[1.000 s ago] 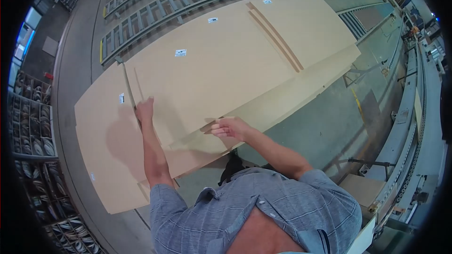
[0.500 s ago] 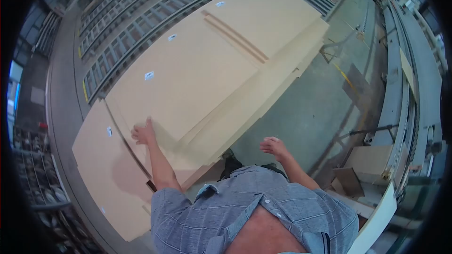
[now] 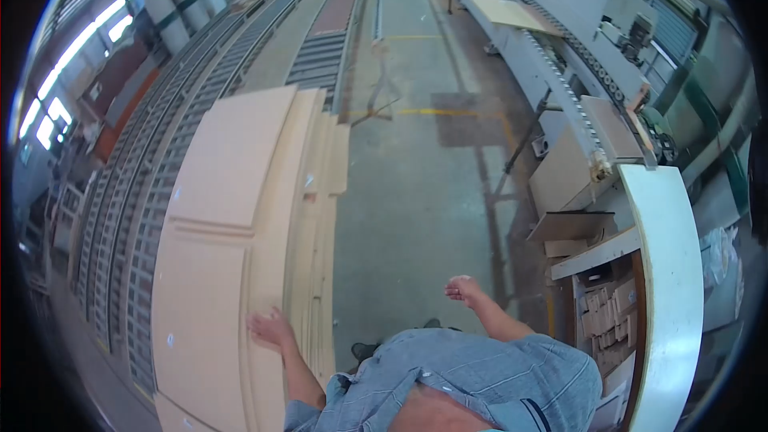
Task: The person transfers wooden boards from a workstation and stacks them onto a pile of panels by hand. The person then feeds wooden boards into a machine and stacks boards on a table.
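At the left stands a stack of pale boards (image 3: 200,280) in several layers, some with small white labels. My left hand (image 3: 273,328) is over the stack's right part with its fingers apart, holding nothing; whether it touches the board below is hard to tell. A smaller top board (image 3: 232,156) lies at the stack's far end. My right hand (image 3: 464,290) hangs above the grey floor, to the right of the stack, with its fingers loosely curled and nothing visible in them.
Roller conveyors (image 3: 152,192) run along the stack's left side. To the right is a long machine with a chain track (image 3: 576,104) and a board (image 3: 512,14) on it. Nearer are a white curved worktop (image 3: 664,288) and a bin of wood offcuts (image 3: 608,316).
The view has swung right toward the aisle and machine. My right hand has come away from the boards. My left hand has left the gap between boards and opened.
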`<state>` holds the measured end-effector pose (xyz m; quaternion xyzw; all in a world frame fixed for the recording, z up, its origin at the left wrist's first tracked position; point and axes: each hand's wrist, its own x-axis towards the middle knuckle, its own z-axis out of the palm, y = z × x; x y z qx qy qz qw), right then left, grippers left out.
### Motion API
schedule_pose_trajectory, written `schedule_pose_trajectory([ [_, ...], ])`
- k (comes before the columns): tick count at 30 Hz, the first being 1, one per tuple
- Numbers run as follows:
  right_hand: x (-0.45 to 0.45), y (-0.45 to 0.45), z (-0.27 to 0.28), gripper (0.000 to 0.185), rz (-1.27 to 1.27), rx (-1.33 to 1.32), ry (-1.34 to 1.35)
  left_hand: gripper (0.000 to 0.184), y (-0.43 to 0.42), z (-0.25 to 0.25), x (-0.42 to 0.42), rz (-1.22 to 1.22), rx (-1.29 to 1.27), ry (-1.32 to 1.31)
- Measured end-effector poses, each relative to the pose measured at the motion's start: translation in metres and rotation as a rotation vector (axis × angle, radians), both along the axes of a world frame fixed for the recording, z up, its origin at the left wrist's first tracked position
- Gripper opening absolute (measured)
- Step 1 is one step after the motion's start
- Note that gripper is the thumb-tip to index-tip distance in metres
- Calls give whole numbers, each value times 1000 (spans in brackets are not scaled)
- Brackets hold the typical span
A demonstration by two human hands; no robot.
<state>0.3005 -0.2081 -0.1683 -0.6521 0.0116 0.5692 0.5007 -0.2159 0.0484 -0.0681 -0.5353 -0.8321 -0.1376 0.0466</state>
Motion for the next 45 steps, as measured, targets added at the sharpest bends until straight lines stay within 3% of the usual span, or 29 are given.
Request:
schedule_pose_trajectory([
  [2,28,-8,17,24,-86,31,23,75,13,-7,86,-254,95,-87],
  [6,70,-5,41,25,-175,107,38,67,26,-2,219,-573,47,-318],
  [11,122,-2,51,23,-325,147,47,48,70,-30,338,-811,-104,-537],
  [14,168,-5,51,22,-419,157,44,29,105,-52,404,-949,-135,-553],
  [17,217,-2,58,22,-534,134,26,20,139,-56,483,-1015,-327,-524],
  [20,268,5,69,24,-612,144,4,23,160,-63,571,-1211,-174,-604],
  [24,341,19,82,34,-683,237,-37,29,165,-53,692,-1288,-510,-569],
  [26,375,32,85,47,-700,251,-54,30,142,-18,743,-1235,-728,-624],
  [27,393,39,88,54,-714,259,-61,31,128,-20,764,-1306,-693,-660],
  [32,522,94,93,84,-607,352,-102,32,59,-20,831,-1508,-812,-626],
  [34,582,122,91,87,-614,475,-136,33,37,-17,840,-1505,-961,-604],
  [37,672,170,125,88,-572,499,-101,34,18,-41,837,-1505,-837,-478],
  [42,797,235,146,94,-569,722,-80,36,7,-45,808,-1232,-789,-409],
  [45,848,268,155,104,-668,668,-14,34,-8,-31,799,-1071,-714,-447],
])
